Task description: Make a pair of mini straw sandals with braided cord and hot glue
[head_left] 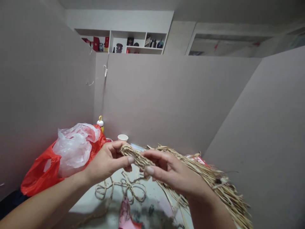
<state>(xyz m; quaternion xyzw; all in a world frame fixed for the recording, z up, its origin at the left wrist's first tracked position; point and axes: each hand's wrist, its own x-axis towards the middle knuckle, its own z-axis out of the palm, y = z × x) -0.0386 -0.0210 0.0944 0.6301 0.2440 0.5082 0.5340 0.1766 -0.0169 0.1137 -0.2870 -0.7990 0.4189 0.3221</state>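
Between my hands, above the table, is a small woven piece of twisted straw cord [138, 158], long and narrow, tilted down to the right. My left hand [116, 158] pinches its left end, thumb on the near side. At the right end, my right hand [164, 170] grips it with thumb and fingers. Loose twisted straw cord [130, 187] lies in loops on the table below; whether it joins the woven piece is hidden. Nearer me sits a pink cloth-like object [126, 213] with dark stains and a red part; its kind is unclear.
A large bundle of dry straw [214, 181] runs along the table's right side. Red and white plastic bags [73, 149] are heaped at left. A white cup [123, 137] and a yellow-and-white bottle [100, 123] stand at the back, against grey partitions [152, 98].
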